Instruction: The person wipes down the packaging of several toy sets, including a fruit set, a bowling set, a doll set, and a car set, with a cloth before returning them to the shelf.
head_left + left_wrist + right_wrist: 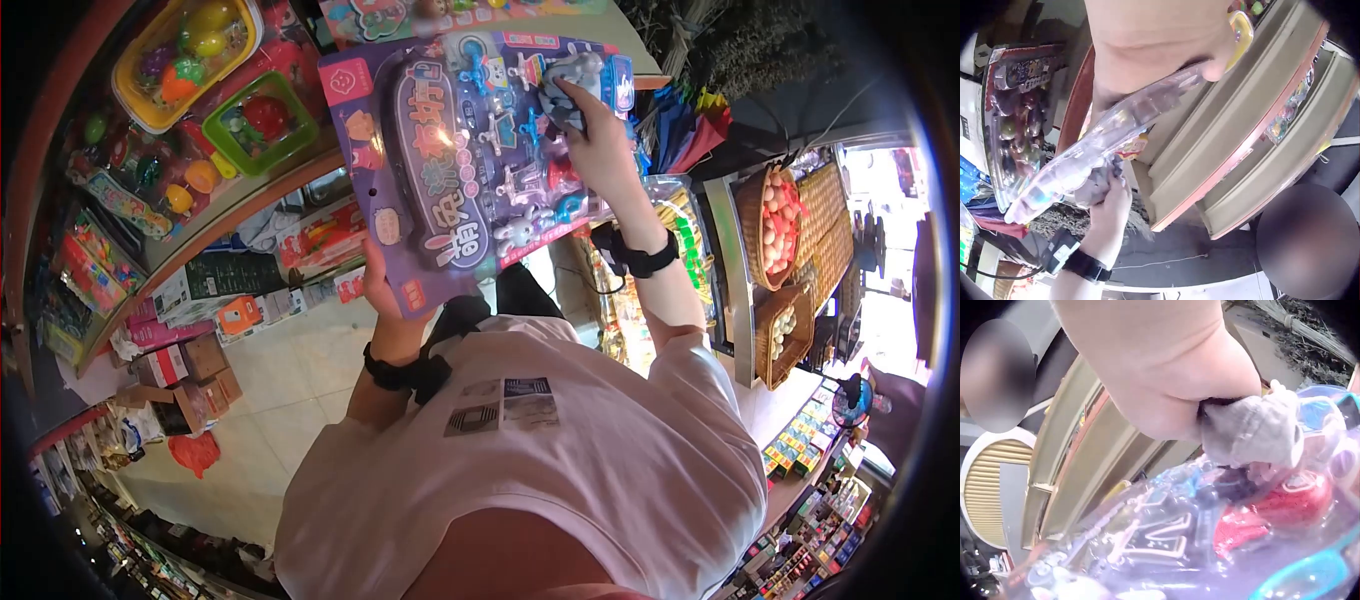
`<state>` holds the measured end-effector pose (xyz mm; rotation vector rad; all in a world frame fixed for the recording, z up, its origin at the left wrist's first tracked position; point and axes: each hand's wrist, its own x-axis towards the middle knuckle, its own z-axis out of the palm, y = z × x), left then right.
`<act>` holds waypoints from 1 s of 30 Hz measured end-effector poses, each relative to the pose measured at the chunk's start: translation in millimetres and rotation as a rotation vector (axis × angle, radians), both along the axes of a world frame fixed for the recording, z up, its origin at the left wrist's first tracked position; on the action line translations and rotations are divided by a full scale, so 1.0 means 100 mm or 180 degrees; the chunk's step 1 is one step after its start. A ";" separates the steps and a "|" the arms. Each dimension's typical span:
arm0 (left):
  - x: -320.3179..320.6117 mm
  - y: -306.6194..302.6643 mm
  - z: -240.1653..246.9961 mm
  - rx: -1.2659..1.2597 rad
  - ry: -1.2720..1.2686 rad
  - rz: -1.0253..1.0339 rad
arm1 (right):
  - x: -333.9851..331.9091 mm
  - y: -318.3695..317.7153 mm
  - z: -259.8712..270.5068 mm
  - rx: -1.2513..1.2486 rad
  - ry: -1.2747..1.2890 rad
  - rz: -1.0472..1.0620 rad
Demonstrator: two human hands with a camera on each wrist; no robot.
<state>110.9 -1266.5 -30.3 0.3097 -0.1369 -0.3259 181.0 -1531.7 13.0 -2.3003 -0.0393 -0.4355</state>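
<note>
A purple blister package of small toys (430, 190) is held up, tilted, in front of the chest. My left hand (385, 290) grips its lower left corner, thumb on the printed front; in the left wrist view the same hand (1160, 50) is above the package (1104, 134), seen nearly edge-on. At the package's upper right, my right hand (605, 150) holds a bunched grey cloth (575, 80) against the clear plastic. The right wrist view shows the cloth (1250, 434) under that hand (1172, 381), over red and blue toys; its fingertips are mostly hidden.
Shelves on the left hold toy sets, including a yellow tub (125, 80) and a green basket (210, 130). Cardboard boxes (205, 360) and a red bag (194, 455) are on the floor. Wicker baskets (745, 215) stand on the right, near folded umbrellas (690, 135).
</note>
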 end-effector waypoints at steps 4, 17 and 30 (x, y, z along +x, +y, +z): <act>0.01 0.00 -0.02 -0.0301 -0.0205 -0.0122 | 0.10 0.09 0.42 0.0408 -0.0074 0.0549; 0.02 -0.13 -0.13 0.0130 0.0114 0.0592 | 0.72 -0.07 0.07 -0.1246 -0.0865 0.1319; 0.07 -0.11 -0.36 0.0607 0.0638 0.1069 | 0.19 -1.03 0.26 -0.0405 0.0494 0.1924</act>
